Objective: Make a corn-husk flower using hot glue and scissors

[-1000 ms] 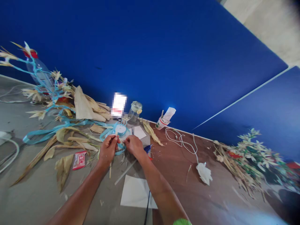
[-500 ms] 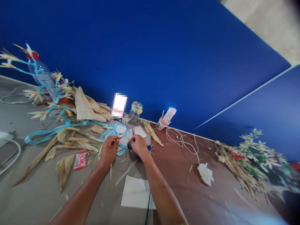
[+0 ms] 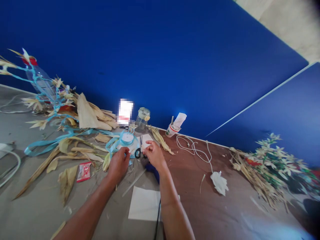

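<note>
My left hand (image 3: pixel 119 164) is closed on a thin stick with light blue ribbon (image 3: pixel 113 144) trailing beside it. The ribbon runs up to a white spool (image 3: pixel 127 138) just beyond the hand. My right hand (image 3: pixel 155 154) hovers with its fingers loosely apart and holds nothing. Its fingertips are next to the black handles of a pair of scissors (image 3: pixel 137 153), which lie on the table between my two hands. A blue glue gun (image 3: pixel 153 170) lies under my right wrist.
Dried corn husks (image 3: pixel 87 115) and husk flowers are piled at the left around a plastic bottle (image 3: pixel 38 78). Also here are a red packet (image 3: pixel 83 171), white paper (image 3: pixel 143 204), a glass jar (image 3: pixel 142 118), a paper cup (image 3: pixel 172 130), a white cable (image 3: pixel 192 148), a white flower (image 3: pixel 218 182) and a flower bundle (image 3: pixel 270 165) at the right.
My right hand let go of the ribbon work and moved right and up, uncovering the scissors. My left hand dropped slightly and stayed closed.
</note>
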Available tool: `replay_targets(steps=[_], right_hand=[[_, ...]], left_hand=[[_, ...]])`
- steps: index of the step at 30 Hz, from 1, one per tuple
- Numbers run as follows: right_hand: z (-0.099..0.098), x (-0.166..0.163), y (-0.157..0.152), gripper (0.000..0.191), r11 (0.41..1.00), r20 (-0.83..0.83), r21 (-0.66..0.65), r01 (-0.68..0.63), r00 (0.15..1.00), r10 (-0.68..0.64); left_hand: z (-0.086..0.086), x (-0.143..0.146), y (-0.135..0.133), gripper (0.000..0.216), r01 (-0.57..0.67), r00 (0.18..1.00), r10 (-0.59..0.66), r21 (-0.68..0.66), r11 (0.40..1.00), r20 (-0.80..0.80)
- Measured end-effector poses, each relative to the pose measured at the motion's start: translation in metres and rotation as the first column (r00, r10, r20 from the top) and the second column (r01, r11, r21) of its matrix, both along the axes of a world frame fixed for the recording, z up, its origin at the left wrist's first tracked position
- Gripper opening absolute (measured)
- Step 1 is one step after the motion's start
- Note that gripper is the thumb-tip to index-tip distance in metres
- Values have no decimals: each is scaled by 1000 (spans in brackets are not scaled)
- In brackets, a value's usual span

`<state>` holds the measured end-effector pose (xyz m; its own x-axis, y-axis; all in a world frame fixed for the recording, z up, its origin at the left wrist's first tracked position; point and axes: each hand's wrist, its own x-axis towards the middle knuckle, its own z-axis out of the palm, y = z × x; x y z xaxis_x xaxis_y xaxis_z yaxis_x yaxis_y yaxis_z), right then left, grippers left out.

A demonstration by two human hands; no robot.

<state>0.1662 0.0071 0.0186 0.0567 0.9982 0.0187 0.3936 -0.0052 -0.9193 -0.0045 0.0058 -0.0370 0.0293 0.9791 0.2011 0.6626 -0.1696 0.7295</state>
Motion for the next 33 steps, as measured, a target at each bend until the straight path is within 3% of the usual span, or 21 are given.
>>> replay_targets(steps=[5, 12, 16, 23, 29, 33], right_hand=[[8, 1, -8, 33, 998, -28, 32, -52, 998, 53], [19, 1, -13, 36, 998, 0, 40, -53, 999, 53], [21, 1, -15, 35, 998, -1, 47, -50, 999, 50], [24, 1, -17, 33, 996, -22, 74, -44, 999, 46], [27, 0, -18, 32, 998, -38, 58, -36, 999, 39], [26, 1, -19, 32, 997, -32, 67, -39, 999, 41]], left_hand=[[-1, 2, -3, 17, 31, 974, -23, 32, 999, -227], [1, 3, -3, 17, 50, 964, -26, 83, 995, -266], [-2, 1, -1, 14, 37, 980, -18, 91, 995, -201], [-1, -4, 5, 20, 38, 995, -51, 153, 988, 82], [8, -1, 3, 19, -37, 988, 22, 99, 994, 150], [9, -2, 3, 20, -28, 981, 6, 111, 993, 193]])
